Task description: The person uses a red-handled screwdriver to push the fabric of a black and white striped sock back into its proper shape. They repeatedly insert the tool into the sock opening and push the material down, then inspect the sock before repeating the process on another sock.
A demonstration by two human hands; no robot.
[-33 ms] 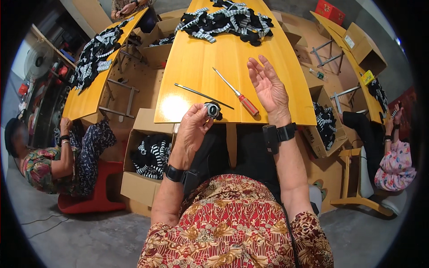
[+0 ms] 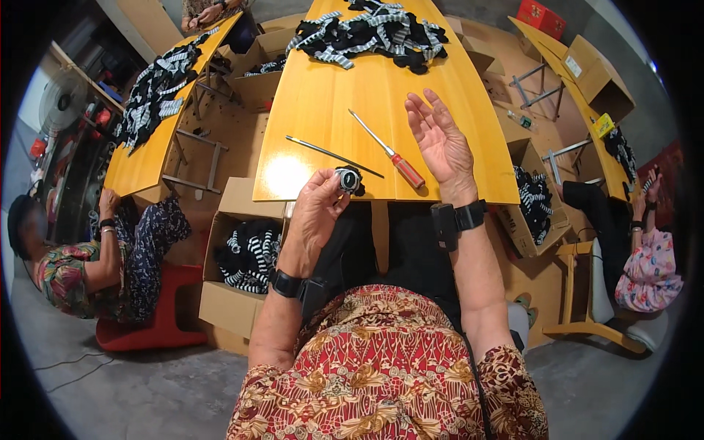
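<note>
A person's left hand holds a small round black-and-silver object at the near edge of a yellow wooden table.

The fingers' grip is clamped on the object, partly hiding it, so its kind is hard to make out. The right hand hovers open, palm up, fingers apart, just beside a red-handled screwdriver and near a thin metal rod. A pile of black-and-white striped fabric lies at the far end.

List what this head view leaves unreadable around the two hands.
- Small black-and-silver part: too small to identify; left hand fingers cover its near side.
- Right hand: open palm shows, its back is hidden.
- Thin rod: too fine to identify.
- Table: its far end is cut off by the top edge.
</note>
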